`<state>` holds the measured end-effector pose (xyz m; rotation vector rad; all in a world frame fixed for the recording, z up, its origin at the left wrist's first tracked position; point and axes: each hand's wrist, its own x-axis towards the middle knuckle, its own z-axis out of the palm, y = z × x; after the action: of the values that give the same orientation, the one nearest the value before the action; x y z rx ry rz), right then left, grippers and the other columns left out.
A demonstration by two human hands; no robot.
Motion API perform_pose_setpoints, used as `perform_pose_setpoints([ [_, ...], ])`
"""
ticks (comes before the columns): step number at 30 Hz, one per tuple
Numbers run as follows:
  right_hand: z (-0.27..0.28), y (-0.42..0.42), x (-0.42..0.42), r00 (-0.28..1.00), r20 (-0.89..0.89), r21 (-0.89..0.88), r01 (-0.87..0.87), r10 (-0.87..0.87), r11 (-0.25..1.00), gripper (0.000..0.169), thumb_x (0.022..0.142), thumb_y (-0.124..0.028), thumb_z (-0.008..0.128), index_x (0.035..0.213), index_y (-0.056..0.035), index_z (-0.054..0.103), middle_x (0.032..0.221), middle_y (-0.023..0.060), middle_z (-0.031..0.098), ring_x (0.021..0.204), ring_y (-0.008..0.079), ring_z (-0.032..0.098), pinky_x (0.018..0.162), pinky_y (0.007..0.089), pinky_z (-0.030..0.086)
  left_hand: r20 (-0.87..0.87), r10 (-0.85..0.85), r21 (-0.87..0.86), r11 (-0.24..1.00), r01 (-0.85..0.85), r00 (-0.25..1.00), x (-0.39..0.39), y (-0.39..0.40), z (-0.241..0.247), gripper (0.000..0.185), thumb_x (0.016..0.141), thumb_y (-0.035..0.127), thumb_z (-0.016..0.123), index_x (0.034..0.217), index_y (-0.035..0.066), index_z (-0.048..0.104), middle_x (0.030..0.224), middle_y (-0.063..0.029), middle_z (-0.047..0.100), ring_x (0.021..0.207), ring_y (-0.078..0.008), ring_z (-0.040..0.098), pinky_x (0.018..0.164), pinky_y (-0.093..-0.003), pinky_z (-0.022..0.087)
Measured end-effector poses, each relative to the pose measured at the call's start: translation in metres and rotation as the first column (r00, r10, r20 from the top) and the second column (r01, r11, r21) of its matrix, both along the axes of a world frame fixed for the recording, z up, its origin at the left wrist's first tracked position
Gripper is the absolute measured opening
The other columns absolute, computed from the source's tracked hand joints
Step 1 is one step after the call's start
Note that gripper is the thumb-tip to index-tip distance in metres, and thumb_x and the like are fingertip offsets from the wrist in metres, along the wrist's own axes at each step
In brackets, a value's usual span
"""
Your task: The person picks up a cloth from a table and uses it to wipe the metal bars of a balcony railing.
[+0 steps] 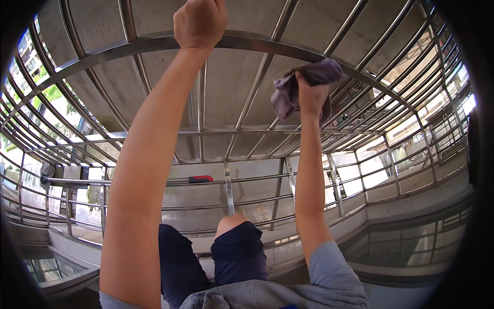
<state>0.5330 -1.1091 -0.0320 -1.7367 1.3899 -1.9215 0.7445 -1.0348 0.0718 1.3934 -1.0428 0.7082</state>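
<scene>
Raised at the top of the head view, my left hand [200, 21] is closed in a fist in front of a metal crossbar [251, 41]; its fingertips are cut off by the picture's edge, and whether it grips a bar there is hidden. On the right, my right hand [312, 94] holds a crumpled purple-grey cloth [285, 96], which lies against the same crossbar where upright bars meet it. The cloth hides most of the fingers. Round metal bars [254, 90] run across the crossbar between my two hands.
A barred metal cage surrounds me. Lower down, a pole [146, 181] with a red and black grip [201, 179] lies along the bars. My knees [231, 224] are bent below. Glass panes [417, 239] stand at lower right, a grey wall [231, 19] behind the bars.
</scene>
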Motion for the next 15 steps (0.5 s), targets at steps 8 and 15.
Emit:
perform_pose_setpoints([
  [8, -0.09, -0.019, 0.013, 0.998, 0.063, 0.074, -0.012, 0.007, 0.997, 0.042, 0.063, -0.018, 0.062, 0.098, 0.0022, 0.049, 0.091, 0.0187, 0.056, 0.085, 0.0278, 0.055, 0.076, 0.033, 0.042, -0.023, 0.015, 0.066, 0.998, -0.013, 1.0, 0.006, 0.005, 0.002, 0.026, 0.076, 0.014, 0.044, 0.098, 0.005, 0.033, 0.067, -0.0213, 0.055, 0.061, -0.0397, 0.052, 0.054, -0.0486, 0.041],
  [15, -0.189, 0.023, -0.001, 0.952, -0.306, 0.125, 0.058, -0.017, 0.99, 0.057, 0.063, -0.005, 0.062, 0.113, 0.0024, 0.034, 0.107, 0.0176, 0.043, 0.102, 0.0337, 0.041, 0.089, 0.0381, 0.03, 0.002, 0.017, 0.029, 0.999, -0.017, 1.0, 0.001, 0.002, 0.002, 0.026, 0.076, 0.013, 0.045, 0.097, 0.005, 0.033, 0.067, -0.0212, 0.055, 0.06, -0.0397, 0.052, 0.055, -0.0484, 0.041],
])
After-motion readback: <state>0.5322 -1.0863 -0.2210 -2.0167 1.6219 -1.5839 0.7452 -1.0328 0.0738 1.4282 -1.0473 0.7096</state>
